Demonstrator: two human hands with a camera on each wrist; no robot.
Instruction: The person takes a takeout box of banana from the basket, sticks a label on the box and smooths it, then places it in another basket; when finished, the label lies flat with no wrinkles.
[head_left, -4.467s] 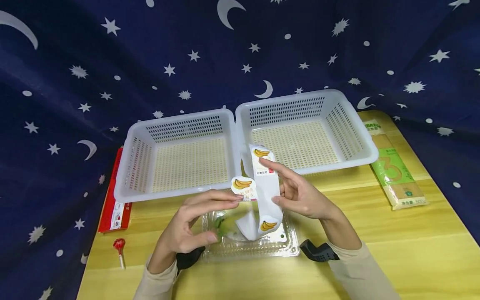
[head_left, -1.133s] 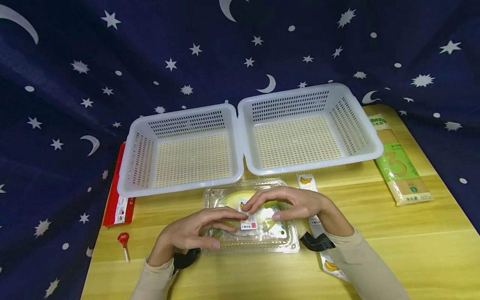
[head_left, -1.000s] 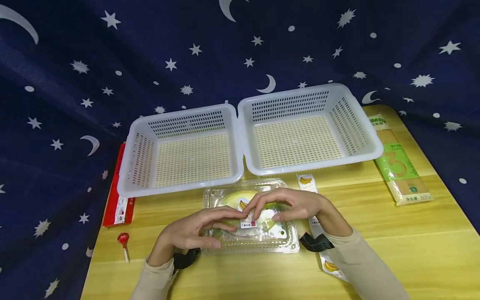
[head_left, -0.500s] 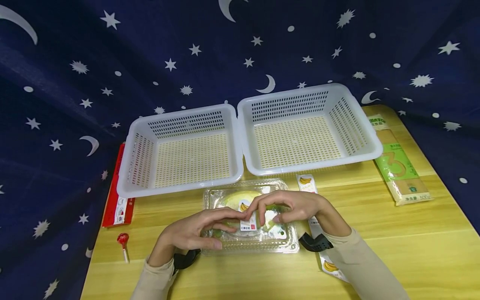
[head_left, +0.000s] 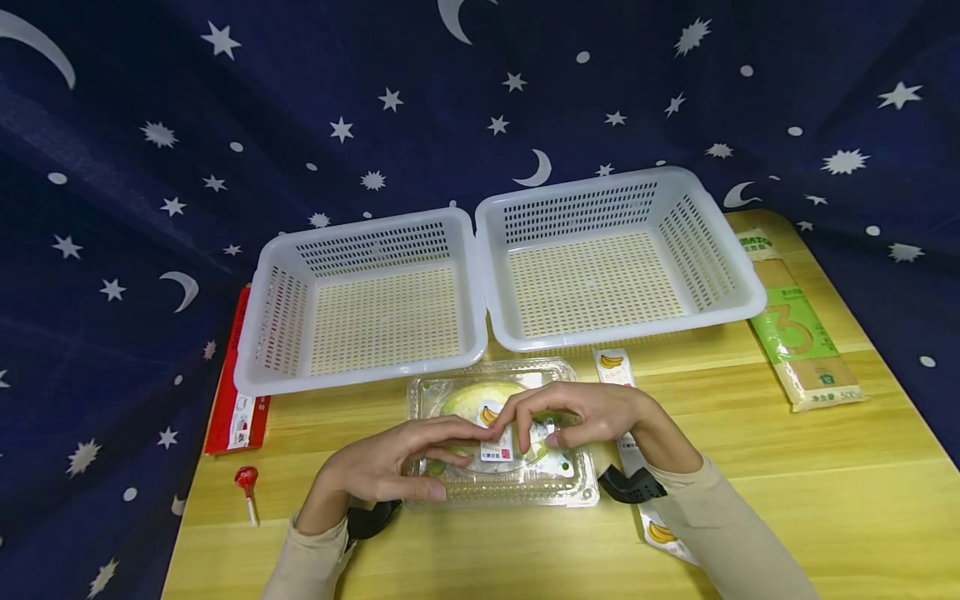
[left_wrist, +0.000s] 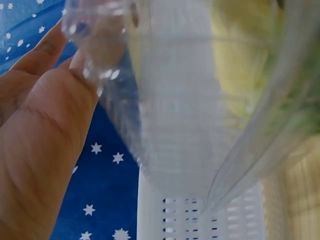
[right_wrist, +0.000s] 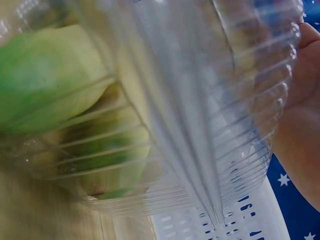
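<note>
A clear plastic clamshell box [head_left: 517,493] lies closed on the table, with green-yellow fruit [right_wrist: 45,75] showing through its wall in the right wrist view. On its lid sits a white banana-picture sticker [head_left: 495,451]. My left hand [head_left: 393,458] reaches in from the left, its extended fingertips touching the sticker's left side. From the right, my right hand [head_left: 588,414] arches over the lid; its fingertips touch the sticker and lid. Neither hand grips anything. Part of the sticker is hidden under the fingers. A strip of similar stickers [head_left: 660,532] lies partly beneath the right forearm.
Two white perforated baskets stand side by side behind the box, the left basket [head_left: 360,379] and the right basket [head_left: 626,332]. A red packet [head_left: 236,417] and a red lollipop [head_left: 247,477] lie at left. A green-labelled bag [head_left: 802,333] lies at far right.
The sticker strip went from my right hand to the table, and a sticker from my left fingers onto the lid. Lately, the right fingers have shifted slightly over the sticker; the left barely moved.
</note>
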